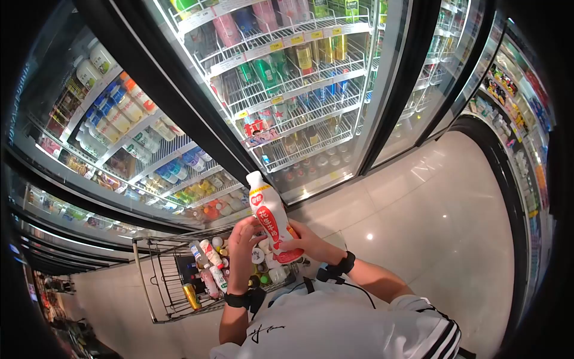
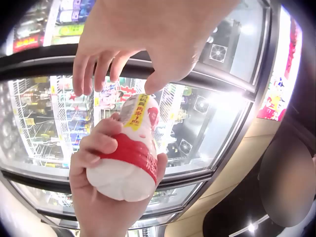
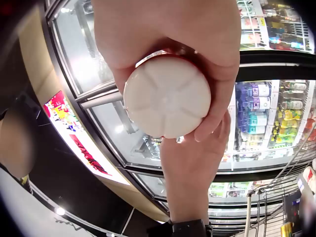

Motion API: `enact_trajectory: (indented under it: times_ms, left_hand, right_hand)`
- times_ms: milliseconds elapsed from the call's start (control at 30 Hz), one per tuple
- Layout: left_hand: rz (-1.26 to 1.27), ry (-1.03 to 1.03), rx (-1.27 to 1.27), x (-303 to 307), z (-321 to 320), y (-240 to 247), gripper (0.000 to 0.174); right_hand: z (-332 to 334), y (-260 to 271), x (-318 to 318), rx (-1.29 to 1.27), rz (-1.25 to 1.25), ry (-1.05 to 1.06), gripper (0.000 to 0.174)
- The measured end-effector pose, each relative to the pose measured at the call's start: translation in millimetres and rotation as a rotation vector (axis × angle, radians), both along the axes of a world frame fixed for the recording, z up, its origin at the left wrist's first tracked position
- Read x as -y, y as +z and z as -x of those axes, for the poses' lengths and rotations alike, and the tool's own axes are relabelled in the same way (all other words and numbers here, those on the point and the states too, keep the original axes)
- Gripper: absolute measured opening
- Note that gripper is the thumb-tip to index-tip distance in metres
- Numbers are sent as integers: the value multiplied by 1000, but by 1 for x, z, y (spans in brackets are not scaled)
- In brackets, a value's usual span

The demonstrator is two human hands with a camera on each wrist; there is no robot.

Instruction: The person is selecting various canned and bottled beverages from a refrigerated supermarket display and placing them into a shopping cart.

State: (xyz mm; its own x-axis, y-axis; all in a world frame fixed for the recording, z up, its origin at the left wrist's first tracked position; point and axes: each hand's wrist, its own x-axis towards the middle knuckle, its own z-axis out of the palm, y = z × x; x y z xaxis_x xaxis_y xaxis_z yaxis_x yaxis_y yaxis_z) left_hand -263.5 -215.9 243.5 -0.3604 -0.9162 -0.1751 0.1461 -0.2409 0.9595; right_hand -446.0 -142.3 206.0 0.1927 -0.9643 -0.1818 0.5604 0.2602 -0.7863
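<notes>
My right hand (image 1: 309,244) grips the lower part of a white plastic drink bottle (image 1: 269,216) with a red label and a white cap. The bottle stands tilted in front of me, cap toward the refrigerated cabinets. In the left wrist view, the right hand's fingers (image 2: 101,140) curl round the bottle near its base. Above the bottle in that view, my left hand (image 2: 143,42) has its fingers spread loosely, thumb tip right by the bottle's upper end. The right wrist view shows the bottle's ribbed white base (image 3: 168,96), with the left hand (image 3: 192,155) behind it.
A wire shopping cart (image 1: 143,281) stands at the left below my hands, with several bottles and a gold can (image 1: 191,295) inside. Glass-doored drink coolers (image 1: 293,78) rise ahead. Tiled floor (image 1: 442,221) stretches to the right, toward an open curved shelf (image 1: 508,107).
</notes>
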Motion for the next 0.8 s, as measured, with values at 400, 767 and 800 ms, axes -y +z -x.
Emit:
enact_trajectory:
  times_ms: [400, 767, 800]
  left_hand:
    - [-227, -29, -265, -10, 98, 20, 38]
    - [-207, -77, -315, -22, 116, 34, 37]
    - [-181, -75, -301, -23, 116, 34, 41]
  right_hand:
    - [72, 16, -23, -109, 144, 52, 78]
    - [96, 23, -33, -66, 122, 149, 71]
    - [97, 24, -33, -64, 127, 157, 69]
